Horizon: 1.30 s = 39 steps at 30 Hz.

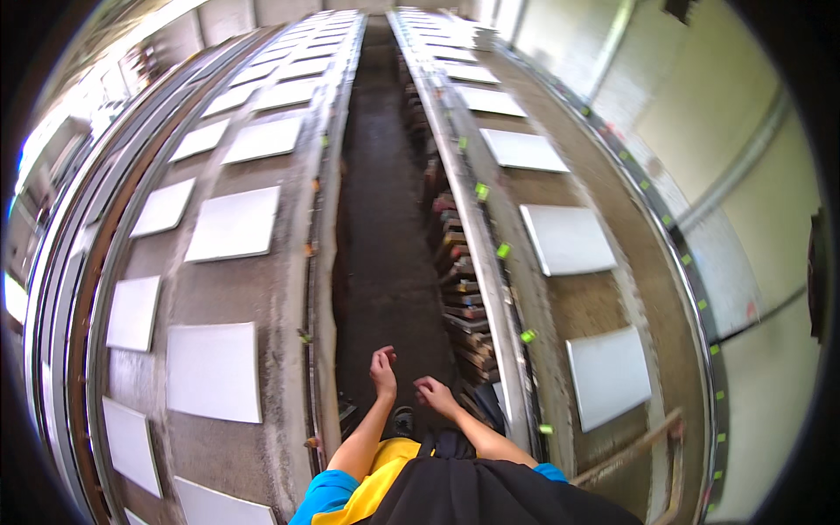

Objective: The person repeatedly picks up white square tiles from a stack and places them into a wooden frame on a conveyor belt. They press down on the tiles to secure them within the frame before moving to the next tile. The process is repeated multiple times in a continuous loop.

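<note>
My left hand point(383, 371) is raised over the dark aisle point(378, 227) between two long tables, its fingers loosely bent, with nothing visible in it. My right hand point(437, 396) hangs a little nearer and to the right, fingers half curled and apart, also without a visible object. The two hands do not touch each other or either table. On the left table point(293, 289), white rectangular panels lie flat in two rows; one large panel point(214, 372) is the closest to my left hand. To the right, a white panel point(608, 376) rests on the other table point(588, 302).
Wooden pieces point(468, 324) are stacked beneath the right table's edge. Green clips or tags point(504, 251) line that edge. A rusty metal frame point(634, 455) stands over the right table's near part. Metal rails point(74, 289) run along the far left. My shoe point(403, 421) is in the aisle.
</note>
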Each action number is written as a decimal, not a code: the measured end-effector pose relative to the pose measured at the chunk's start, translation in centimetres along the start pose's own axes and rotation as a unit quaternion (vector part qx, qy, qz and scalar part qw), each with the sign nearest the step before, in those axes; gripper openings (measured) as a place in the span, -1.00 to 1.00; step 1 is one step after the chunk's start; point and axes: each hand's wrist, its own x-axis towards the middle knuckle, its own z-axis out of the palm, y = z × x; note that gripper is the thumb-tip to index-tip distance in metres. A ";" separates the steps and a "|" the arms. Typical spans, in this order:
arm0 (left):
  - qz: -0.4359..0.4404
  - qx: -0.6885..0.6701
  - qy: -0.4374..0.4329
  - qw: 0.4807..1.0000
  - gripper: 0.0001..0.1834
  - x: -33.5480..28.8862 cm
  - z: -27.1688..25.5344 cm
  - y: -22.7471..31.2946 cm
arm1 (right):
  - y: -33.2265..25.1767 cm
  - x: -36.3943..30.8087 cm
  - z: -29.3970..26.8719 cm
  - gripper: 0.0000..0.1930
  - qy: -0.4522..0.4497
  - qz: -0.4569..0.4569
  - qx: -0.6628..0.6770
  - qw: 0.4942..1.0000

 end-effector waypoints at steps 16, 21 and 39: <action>-0.137 0.232 -0.014 0.963 -0.80 15.6 0.3 -9.7 | 5.0 27.6 -3.4 -0.75 -0.095 0.262 -0.071 0.958; -0.125 0.383 -0.204 0.892 -0.75 27.2 2.2 -5.9 | 1.5 40.6 -5.2 -0.76 0.023 0.286 -0.092 0.953; -0.254 0.369 0.044 0.893 -0.77 68.0 17.8 0.8 | -19.0 79.8 -11.3 -0.58 -0.085 0.097 -0.410 0.903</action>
